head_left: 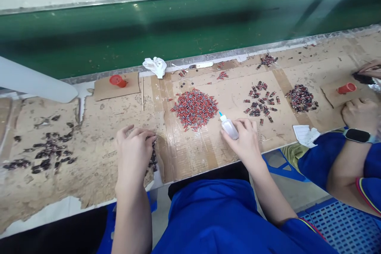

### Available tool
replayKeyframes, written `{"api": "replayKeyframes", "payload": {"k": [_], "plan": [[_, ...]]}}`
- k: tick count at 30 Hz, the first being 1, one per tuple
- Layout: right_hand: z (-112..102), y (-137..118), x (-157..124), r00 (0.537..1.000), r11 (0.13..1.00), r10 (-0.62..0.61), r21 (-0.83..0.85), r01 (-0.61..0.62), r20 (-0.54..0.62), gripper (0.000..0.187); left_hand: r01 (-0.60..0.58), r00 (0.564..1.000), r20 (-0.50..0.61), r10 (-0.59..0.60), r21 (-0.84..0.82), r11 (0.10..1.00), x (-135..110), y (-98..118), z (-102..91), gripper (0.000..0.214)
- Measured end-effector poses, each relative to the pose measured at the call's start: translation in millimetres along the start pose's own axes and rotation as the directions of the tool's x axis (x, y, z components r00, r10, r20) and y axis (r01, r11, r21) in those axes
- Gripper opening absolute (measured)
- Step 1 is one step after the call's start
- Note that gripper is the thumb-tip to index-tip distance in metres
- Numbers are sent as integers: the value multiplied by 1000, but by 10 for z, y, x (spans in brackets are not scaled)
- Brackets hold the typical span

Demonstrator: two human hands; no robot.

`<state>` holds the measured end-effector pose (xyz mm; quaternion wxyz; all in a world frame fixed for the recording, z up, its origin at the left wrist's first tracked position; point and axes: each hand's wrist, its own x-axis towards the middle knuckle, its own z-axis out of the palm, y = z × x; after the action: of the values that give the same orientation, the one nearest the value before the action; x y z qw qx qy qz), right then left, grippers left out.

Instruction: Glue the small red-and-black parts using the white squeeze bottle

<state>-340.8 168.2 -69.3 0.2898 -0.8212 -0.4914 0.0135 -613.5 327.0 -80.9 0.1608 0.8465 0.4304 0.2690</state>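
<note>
Head view: right hand (pixel 246 138) grips bottle (pixel 229 127) low, likely keeping nozzle (pixel 220 114) clear; we cannot tell whether left hand (pixel 135 149) holds anything.

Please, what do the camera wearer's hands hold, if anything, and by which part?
The right hand holds the small bottle by its body, near the base; whether the left hand holds anything cannot be told.

Left hand (pixel 134 147) and right hand (pixel 247 139) curled

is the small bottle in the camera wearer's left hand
No, the wearer's right hand holds the small bottle, its blue tip pointing toward the pile of red parts.
</note>
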Motion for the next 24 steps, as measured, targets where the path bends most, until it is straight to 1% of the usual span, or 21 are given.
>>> {"api": "replayKeyframes", "payload": {"k": [2, 3, 5, 6, 8, 10, 12, 14, 16, 18, 20, 22, 24], "plan": [[-7, 10, 2, 999, 999, 32, 38, -32, 1, 31, 18, 999, -37, -15, 98, 995, 13, 27, 53, 23], [-34, 12, 3, 998, 995, 62, 77, -62, 8, 31, 13, 999, -39, -8, 125, 992, 18, 48, 80, 24], [-110, -3, -3, 989, 970, 141, 193, -149, 54, 34, -21, 1000, -13, 23, 120, 993, 22, 111, 136, 24], [-148, -22, -12, 981, 943, 175, 271, -192, 87, 35, -32, 999, -8, 33, 116, 993, 17, 156, 165, 24], [-201, -75, -39, 969, 860, 199, 447, -245, 147, 37, -43, 999, -16, 45, 112, 993, -9, 274, 223, 23], [-207, -132, -69, 966, 754, 189, 604, -258, 177, 37, -54, 997, -48, 58, 96, 994, -58, 420, 281, 23], [-168, -177, -88, 957, 651, 209, 703, -288, 199, 35, -89, 994, -60, 92, 54, 995, -124, 565, 335, 20], [-101, -203, -89, 935, 549, 267, 760, -347, 234, 32, -137, 990, -33, 138, 10, 990, -192, 678, 379, 17], [-23, -219, -73, 899, 427, 331, 803, -414, 287, 32, -165, 986, 1, 165, -26, 986, -247, 736, 404, 15], [49, -241, -48, 856, 300, 377, 828, -474, 353, 33, -153, 988, 16, 154, -73, 986, -277, 739, 404, 14], [105, -278, -23, 822, 205, 385, 829, -520, 420, 34, -103, 994, 11, 106, -145, 984, -284, 706, 383, 9], [143, -326, -7, 809, 169, 372, 824, -541, 455, 32, -53, 998, 6, 56, -214, 975, -280, 663, 352, 10], [166, -378, -1, 822, 194, 351, 824, -533, 449, 29, -22, 1000, 11, 26, -248, 969, -276, 629, 324, 14]]}}
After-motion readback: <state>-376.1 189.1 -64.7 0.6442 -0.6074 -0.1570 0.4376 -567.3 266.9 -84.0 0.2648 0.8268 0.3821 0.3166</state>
